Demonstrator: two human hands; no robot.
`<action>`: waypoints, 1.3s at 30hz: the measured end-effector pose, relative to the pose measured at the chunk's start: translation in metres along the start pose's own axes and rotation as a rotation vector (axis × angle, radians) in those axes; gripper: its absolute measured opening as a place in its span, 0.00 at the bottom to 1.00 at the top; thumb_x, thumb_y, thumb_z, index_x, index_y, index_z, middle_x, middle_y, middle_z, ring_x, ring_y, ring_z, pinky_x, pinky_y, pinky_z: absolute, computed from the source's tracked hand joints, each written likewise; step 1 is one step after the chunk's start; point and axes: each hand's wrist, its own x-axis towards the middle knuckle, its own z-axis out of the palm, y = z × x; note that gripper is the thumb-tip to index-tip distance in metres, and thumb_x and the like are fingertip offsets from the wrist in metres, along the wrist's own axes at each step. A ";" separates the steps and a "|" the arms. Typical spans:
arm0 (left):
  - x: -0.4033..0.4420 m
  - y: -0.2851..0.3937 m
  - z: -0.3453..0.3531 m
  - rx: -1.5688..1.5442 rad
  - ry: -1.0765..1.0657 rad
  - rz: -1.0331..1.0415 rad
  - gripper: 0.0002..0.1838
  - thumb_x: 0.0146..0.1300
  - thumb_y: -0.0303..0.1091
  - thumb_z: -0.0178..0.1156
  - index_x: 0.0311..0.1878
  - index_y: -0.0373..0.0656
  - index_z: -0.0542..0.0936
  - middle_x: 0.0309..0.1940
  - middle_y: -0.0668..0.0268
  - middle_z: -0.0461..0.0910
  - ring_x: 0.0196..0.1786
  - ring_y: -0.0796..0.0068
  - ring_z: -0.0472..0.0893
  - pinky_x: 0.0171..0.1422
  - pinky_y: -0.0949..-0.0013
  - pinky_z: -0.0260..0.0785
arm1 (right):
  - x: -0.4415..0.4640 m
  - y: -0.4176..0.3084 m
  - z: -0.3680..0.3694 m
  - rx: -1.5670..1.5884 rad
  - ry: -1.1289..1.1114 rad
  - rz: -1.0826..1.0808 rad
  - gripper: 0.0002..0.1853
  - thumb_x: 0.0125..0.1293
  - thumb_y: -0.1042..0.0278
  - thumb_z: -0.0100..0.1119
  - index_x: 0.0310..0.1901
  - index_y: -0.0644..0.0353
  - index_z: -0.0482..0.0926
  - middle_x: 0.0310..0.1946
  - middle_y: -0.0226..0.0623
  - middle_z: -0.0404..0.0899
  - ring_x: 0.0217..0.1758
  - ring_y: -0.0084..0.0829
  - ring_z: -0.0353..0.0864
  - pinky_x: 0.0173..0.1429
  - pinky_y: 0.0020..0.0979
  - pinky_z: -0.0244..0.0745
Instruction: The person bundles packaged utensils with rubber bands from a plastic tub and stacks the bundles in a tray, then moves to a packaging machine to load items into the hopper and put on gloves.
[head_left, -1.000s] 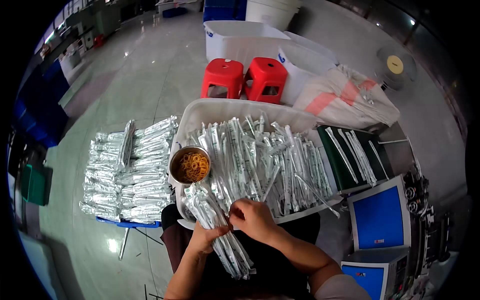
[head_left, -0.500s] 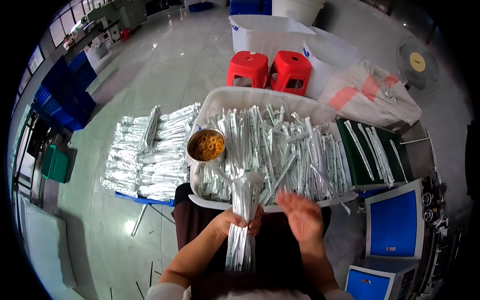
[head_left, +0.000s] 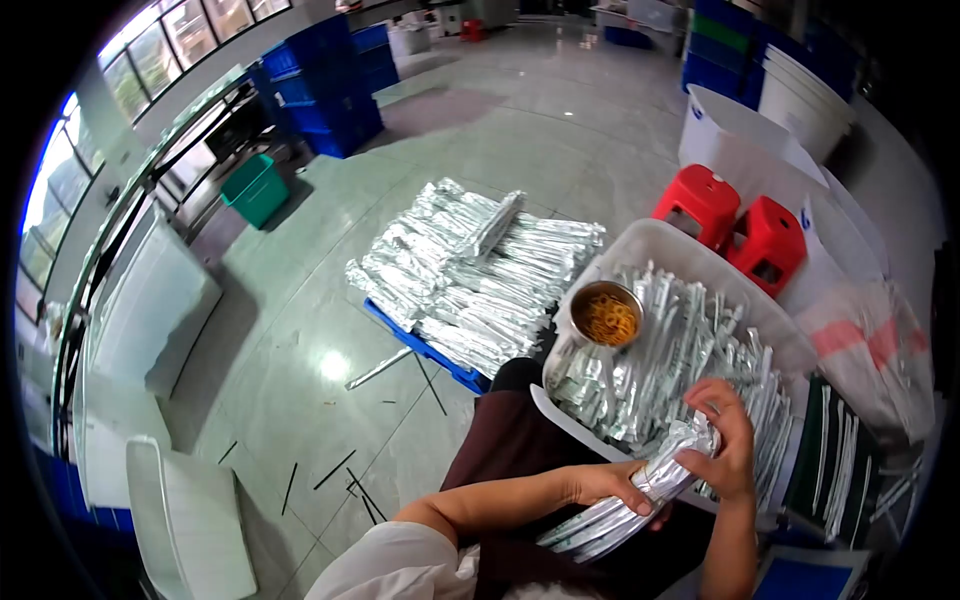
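My left hand [head_left: 608, 486] is closed around the middle of a bundle of long, thin, silvery wrapped packets [head_left: 585, 532], held at a slant over my lap. At the bundle's upper end, my right hand [head_left: 733, 450] curls round it, thumb against the near side and fingers bent over the top. Beyond the hands is a white tub [head_left: 640, 240] full of loose packets [head_left: 650, 370] of the same kind. A metal cup [head_left: 574, 318] with yellow-orange rubber bands [head_left: 610, 322] rests at the tub's left corner. Left of it, bundled packets [head_left: 480, 270] lie piled on a blue support [head_left: 420, 345].
Two red stools [head_left: 765, 240] stand behind the tub, near white bins [head_left: 740, 125]. A striped sack [head_left: 870, 350] and a dark green surface with packets [head_left: 830, 470] are at right. Blue crates [head_left: 325, 90] and a green bin [head_left: 257, 190] stand far left. Dark thin strips [head_left: 335, 470] litter the floor.
The head view has swung left. My right hand, raised apart from the bundle before, is now at its upper end. The bundle has gone from near upright to slanted, still in my left hand.
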 end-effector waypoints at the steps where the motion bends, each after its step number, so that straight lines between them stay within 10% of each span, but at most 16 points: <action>1: -0.007 0.001 -0.004 0.025 0.039 0.023 0.32 0.39 0.39 0.70 0.47 0.37 0.67 0.35 0.60 0.74 0.40 0.70 0.75 0.47 0.70 0.66 | -0.002 0.007 0.014 0.364 0.129 0.084 0.36 0.39 0.72 0.67 0.53 0.62 0.62 0.49 0.45 0.65 0.44 0.33 0.74 0.42 0.34 0.74; 3: -0.029 -0.004 -0.017 0.090 0.101 -0.027 0.33 0.39 0.39 0.70 0.48 0.37 0.67 0.36 0.60 0.74 0.40 0.70 0.75 0.49 0.71 0.65 | -0.011 0.023 0.047 0.686 0.241 0.348 0.50 0.40 0.55 0.70 0.63 0.60 0.50 0.43 0.43 0.68 0.35 0.33 0.75 0.35 0.31 0.74; 5: -0.055 -0.014 -0.022 0.111 0.197 -0.065 0.33 0.40 0.37 0.70 0.50 0.37 0.66 0.37 0.61 0.73 0.41 0.71 0.74 0.50 0.71 0.64 | -0.038 0.060 0.078 0.984 0.146 0.571 0.45 0.39 0.61 0.69 0.59 0.64 0.55 0.30 0.41 0.74 0.32 0.31 0.77 0.36 0.31 0.75; 10: -0.101 0.029 -0.050 0.324 0.659 0.069 0.33 0.41 0.35 0.68 0.52 0.37 0.67 0.38 0.59 0.74 0.43 0.71 0.73 0.50 0.69 0.65 | 0.014 0.060 0.120 0.456 0.113 0.374 0.33 0.51 0.65 0.63 0.56 0.67 0.59 0.42 0.44 0.73 0.45 0.32 0.74 0.50 0.32 0.68; 13: -0.152 0.116 -0.087 1.232 1.360 0.179 0.38 0.38 0.46 0.71 0.53 0.40 0.68 0.37 0.59 0.78 0.41 0.65 0.77 0.47 0.65 0.68 | 0.040 0.062 0.104 0.423 0.089 0.434 0.24 0.58 0.71 0.56 0.55 0.67 0.61 0.42 0.43 0.73 0.46 0.29 0.73 0.49 0.28 0.68; 16: -0.203 0.186 -0.157 1.549 1.814 -0.182 0.44 0.39 0.66 0.62 0.54 0.45 0.66 0.28 0.55 0.78 0.33 0.57 0.79 0.35 0.60 0.69 | 0.034 0.075 0.099 0.338 0.129 0.599 0.19 0.57 0.74 0.56 0.50 0.67 0.67 0.36 0.41 0.76 0.38 0.27 0.75 0.46 0.28 0.70; 20: -0.238 0.229 -0.280 1.500 1.980 -0.527 0.34 0.48 0.65 0.55 0.52 0.51 0.69 0.34 0.52 0.75 0.39 0.55 0.76 0.39 0.57 0.66 | 0.010 0.105 0.092 0.146 0.072 0.773 0.17 0.60 0.76 0.53 0.51 0.69 0.67 0.39 0.38 0.76 0.43 0.26 0.74 0.48 0.25 0.68; 27: -0.270 0.165 -0.429 1.901 2.049 -0.509 0.29 0.55 0.51 0.52 0.60 0.57 0.62 0.42 0.53 0.71 0.47 0.54 0.68 0.49 0.50 0.57 | 0.011 0.111 0.083 -0.101 0.049 0.910 0.11 0.59 0.73 0.54 0.43 0.66 0.73 0.35 0.37 0.77 0.39 0.25 0.76 0.44 0.25 0.70; 30: -0.322 0.150 -0.496 1.904 1.832 -0.839 0.18 0.58 0.50 0.44 0.36 0.51 0.80 0.40 0.60 0.77 0.50 0.53 0.68 0.53 0.48 0.56 | 0.012 0.104 0.072 -0.291 0.161 0.790 0.11 0.55 0.75 0.57 0.41 0.67 0.73 0.36 0.42 0.77 0.39 0.29 0.77 0.44 0.28 0.70; 34: -0.241 0.199 -0.397 1.522 2.000 -1.194 0.42 0.51 0.59 0.53 0.67 0.67 0.46 0.67 0.58 0.46 0.65 0.54 0.52 0.64 0.46 0.46 | -0.026 0.094 0.042 -0.642 0.408 0.617 0.13 0.55 0.72 0.57 0.42 0.64 0.73 0.41 0.44 0.74 0.45 0.41 0.75 0.47 0.34 0.69; 39: -0.225 0.138 -0.326 2.078 1.828 0.085 0.25 0.60 0.35 0.51 0.59 0.38 0.61 0.55 0.52 0.64 0.58 0.51 0.63 0.60 0.54 0.55 | -0.121 0.116 -0.026 -1.159 0.619 0.610 0.22 0.52 0.66 0.61 0.47 0.66 0.69 0.47 0.50 0.68 0.50 0.49 0.68 0.53 0.41 0.64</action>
